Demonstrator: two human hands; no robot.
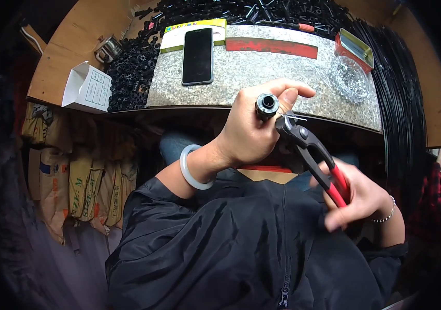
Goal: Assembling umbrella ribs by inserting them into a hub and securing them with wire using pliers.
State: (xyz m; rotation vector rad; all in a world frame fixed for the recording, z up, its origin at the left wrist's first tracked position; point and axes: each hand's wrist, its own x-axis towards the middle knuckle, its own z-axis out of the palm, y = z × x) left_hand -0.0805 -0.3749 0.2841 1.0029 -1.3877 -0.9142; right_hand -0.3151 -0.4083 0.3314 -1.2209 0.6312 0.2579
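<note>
Working above the lap in the head view, a person in a black zip-up jacket (254,243) has the left grip (246,124) closed around a dark cylindrical fitting (267,104), its ringed, open end facing the camera; the right grip (357,192), slightly blurred, is wrapped around the red handles of a pair of pincers (303,133), whose dark head meets the left fingers just beside the fitting; a thin, pale, wire-like piece (296,118) shows at the pincers' jaws, though whether they are clamped on it cannot be told; both tool and fitting are held just off the near edge of the wooden surface (57,67).

On that surface, a speckled slab (262,77) carries a black smartphone (198,58), its top end against a yellow-and-white box (171,41); a flat red bar (271,48) lies to the right of them, with an open red tin (355,50) and a clear glass dish (352,80) near the slab's right side; small black gear-shaped parts (132,77) pile up at left beside an open white carton (87,89); long black strands (396,93) drape over the right edge.
</note>
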